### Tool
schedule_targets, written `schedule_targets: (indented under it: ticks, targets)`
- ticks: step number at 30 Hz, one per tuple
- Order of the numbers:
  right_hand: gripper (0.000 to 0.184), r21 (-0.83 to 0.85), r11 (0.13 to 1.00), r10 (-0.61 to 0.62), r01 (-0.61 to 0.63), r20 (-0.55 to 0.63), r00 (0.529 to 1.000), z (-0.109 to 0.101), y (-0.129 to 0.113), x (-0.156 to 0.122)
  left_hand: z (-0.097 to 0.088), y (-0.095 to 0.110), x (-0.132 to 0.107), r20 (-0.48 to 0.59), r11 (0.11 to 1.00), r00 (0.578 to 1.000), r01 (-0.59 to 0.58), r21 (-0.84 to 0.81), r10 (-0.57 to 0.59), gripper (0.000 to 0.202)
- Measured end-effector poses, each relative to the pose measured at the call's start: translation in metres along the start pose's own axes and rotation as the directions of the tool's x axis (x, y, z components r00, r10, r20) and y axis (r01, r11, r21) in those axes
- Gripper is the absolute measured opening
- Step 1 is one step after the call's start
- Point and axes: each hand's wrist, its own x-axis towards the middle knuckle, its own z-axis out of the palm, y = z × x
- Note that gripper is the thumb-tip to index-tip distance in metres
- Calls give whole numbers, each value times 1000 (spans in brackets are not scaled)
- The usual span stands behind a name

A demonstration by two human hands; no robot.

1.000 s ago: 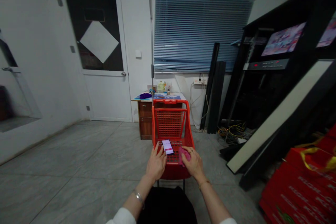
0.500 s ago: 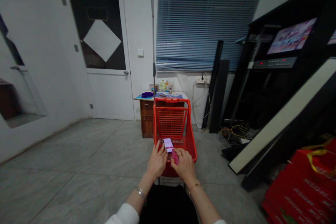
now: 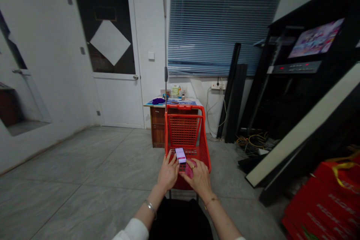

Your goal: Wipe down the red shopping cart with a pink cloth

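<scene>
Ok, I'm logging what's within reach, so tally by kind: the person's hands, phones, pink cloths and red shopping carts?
Hands: 2 (left hand, right hand)
Phone: 1
Pink cloth: 1
Red shopping cart: 1
Total: 5

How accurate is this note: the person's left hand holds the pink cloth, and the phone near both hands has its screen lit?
One part is wrong: the head view shows the pink cloth in the right hand, not the left. The phone near both hands does have its screen lit.
</scene>
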Motion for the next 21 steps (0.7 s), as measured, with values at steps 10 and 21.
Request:
schedule_targets:
  ticks: [10,21]
  targets:
    - [38,14,997,-77,77,17,997,-23,40,-4,-6,-7,2,12,999,1000,-23,31,23,39]
    - [43,21,1000,6,-5,-20,1000,0,1,6,-4,-7,1,12,1000,1000,10,26,-10,39]
